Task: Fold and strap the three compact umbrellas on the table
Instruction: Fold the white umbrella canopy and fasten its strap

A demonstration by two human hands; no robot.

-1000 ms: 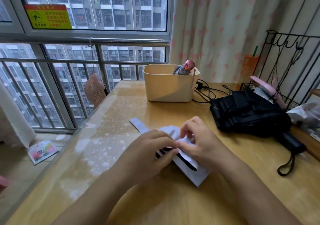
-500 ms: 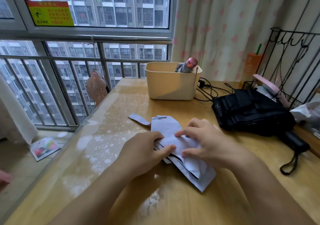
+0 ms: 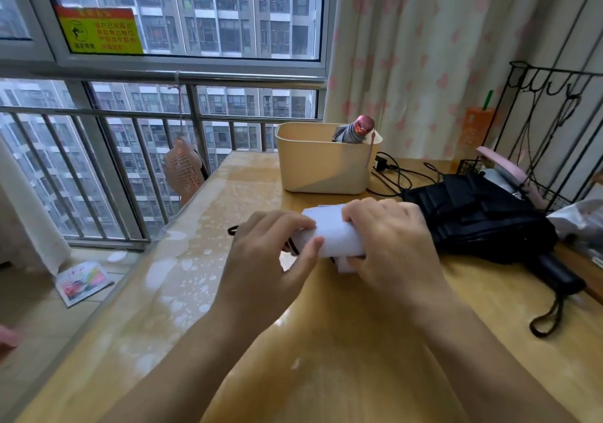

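Both hands clamped on the white umbrella (image 3: 329, 230), rolled into a short pale bundle and held just above the table (image 3: 326, 357), roughly midway between its left and right edges and nearer the far edge than the near one. Left hand (image 3: 264, 259) curled around the bundle's left end, thumb pressed against the fabric's near side, fingers (image 3: 287, 220) folded over the top. Right hand (image 3: 391, 246) wrapped over the right end, knuckles up, fingers closed down over the far side, covering that end completely. Between the two hands, only a bare band of white cloth visible. A thin black cord (image 3: 233, 229) poking out to the left past the left fingers; what it is fastened to, impossible to tell.

Just beyond the right hand, toward the right edge of the table: a black umbrella (image 3: 479, 217), loosely bunched and unstrapped, handle (image 3: 558, 272) pointing toward the near right, wrist loop (image 3: 548, 318) lying flat on the wood. Close to the right wrist but not touching it.

At the far edge, a beige bin (image 3: 323, 165) with a third umbrella (image 3: 355, 130) standing tilted in its right end, reddish tip up. Black cables (image 3: 394, 173) coiled between the bin and the black umbrella. Along the right edge, a black wire rack (image 3: 554, 122) and a pink object (image 3: 502, 168) leaning at its foot. Off the left edge, a small peach fan (image 3: 184, 169) by the window railing.
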